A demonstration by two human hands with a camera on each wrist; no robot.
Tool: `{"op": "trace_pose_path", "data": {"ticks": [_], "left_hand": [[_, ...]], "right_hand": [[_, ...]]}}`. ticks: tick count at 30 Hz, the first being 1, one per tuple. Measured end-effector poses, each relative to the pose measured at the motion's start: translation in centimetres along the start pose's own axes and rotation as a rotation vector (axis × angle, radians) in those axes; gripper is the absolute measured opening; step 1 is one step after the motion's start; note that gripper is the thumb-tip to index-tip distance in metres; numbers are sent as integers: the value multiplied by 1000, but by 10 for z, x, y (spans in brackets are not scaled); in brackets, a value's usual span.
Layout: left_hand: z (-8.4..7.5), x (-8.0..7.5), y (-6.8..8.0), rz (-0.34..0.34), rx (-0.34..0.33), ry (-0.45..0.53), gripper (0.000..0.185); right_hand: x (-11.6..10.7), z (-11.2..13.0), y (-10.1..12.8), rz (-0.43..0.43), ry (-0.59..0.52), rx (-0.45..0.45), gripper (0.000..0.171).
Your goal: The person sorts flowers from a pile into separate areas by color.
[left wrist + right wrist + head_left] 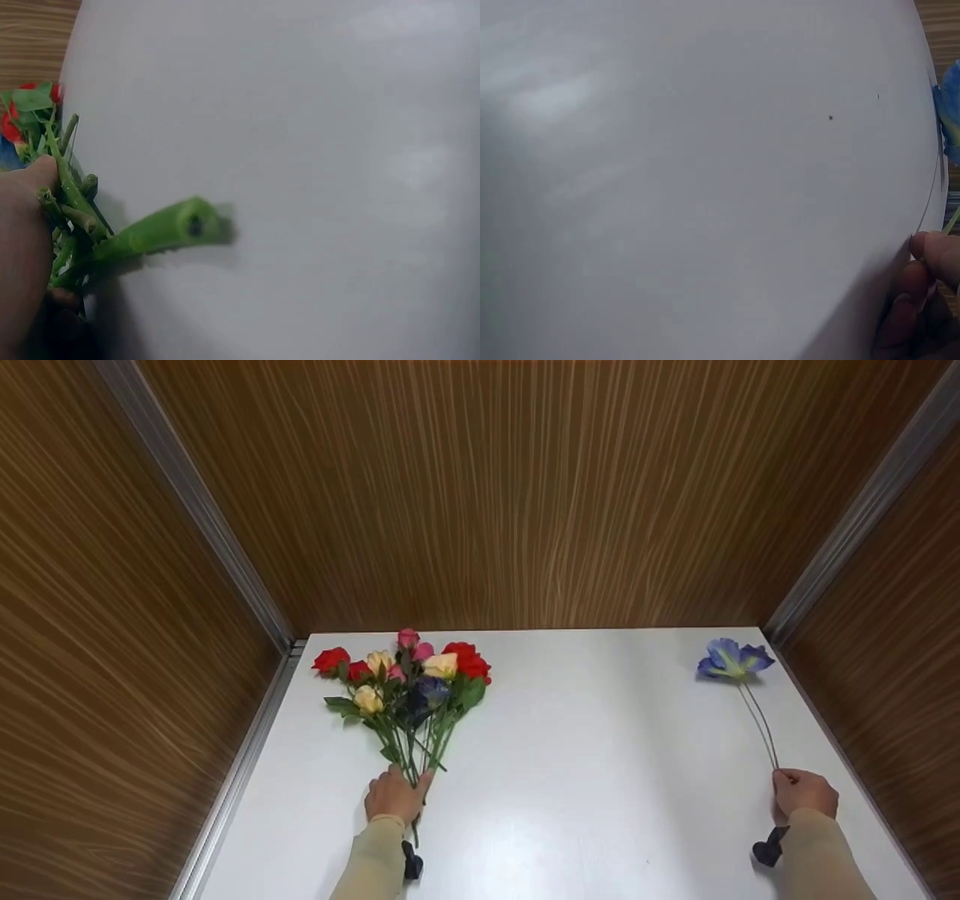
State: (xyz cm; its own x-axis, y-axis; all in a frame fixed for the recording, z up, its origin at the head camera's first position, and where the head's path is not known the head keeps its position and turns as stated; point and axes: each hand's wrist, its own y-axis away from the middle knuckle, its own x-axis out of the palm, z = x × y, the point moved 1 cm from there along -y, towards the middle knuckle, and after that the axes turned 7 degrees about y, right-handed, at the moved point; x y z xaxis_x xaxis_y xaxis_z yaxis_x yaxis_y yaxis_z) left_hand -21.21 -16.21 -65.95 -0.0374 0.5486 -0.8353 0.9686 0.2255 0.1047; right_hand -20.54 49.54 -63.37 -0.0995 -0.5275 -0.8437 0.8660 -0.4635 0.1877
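Observation:
On the left of the table, my left hand (396, 795) grips the stems of a bunch of artificial flowers (405, 675) with red, cream, pink and dark blue blooms. Several cut stem ends (169, 225) stick out past that hand in the left wrist view. Over at the right, my right hand (806, 793) pinches the thin stem of a single blue-violet flower (731, 658) between thumb and fingertips. Its bloom points toward the back edge. In the right wrist view the fingers (941, 259) hold the stem, and the bloom is cut off by the frame edge.
Both hands work over a white table (570, 735). A wood-grain panel (525, 495) rises behind it, with similar panels left (112, 622) and right (885, 607). Grey metal strips (202, 510) run along the corners.

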Motion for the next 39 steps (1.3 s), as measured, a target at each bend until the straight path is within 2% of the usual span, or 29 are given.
{"op": "trace_pose_path", "data": {"ticks": [5, 12, 20, 26, 32, 39], "left_hand": [[1, 1, 1, 3, 0, -3, 83], [1, -1, 0, 13, -8, -6, 85], [1, -1, -4, 21, -18, 9, 86], [1, -1, -2, 38, -38, 17, 87], [-4, 1, -5, 41, -20, 12, 88], [1, -1, -3, 51, -12, 16, 87]], "right_hand": [[-1, 4, 3, -23, -24, 14, 38], [-1, 9, 5, 44, -54, 74, 40], [3, 8, 2, 48, -22, 76, 44], [3, 5, 5, 54, -4, 65, 44], [3, 4, 7, 32, -34, 76, 42], [5, 7, 15, 41, -58, 56, 40]]}}
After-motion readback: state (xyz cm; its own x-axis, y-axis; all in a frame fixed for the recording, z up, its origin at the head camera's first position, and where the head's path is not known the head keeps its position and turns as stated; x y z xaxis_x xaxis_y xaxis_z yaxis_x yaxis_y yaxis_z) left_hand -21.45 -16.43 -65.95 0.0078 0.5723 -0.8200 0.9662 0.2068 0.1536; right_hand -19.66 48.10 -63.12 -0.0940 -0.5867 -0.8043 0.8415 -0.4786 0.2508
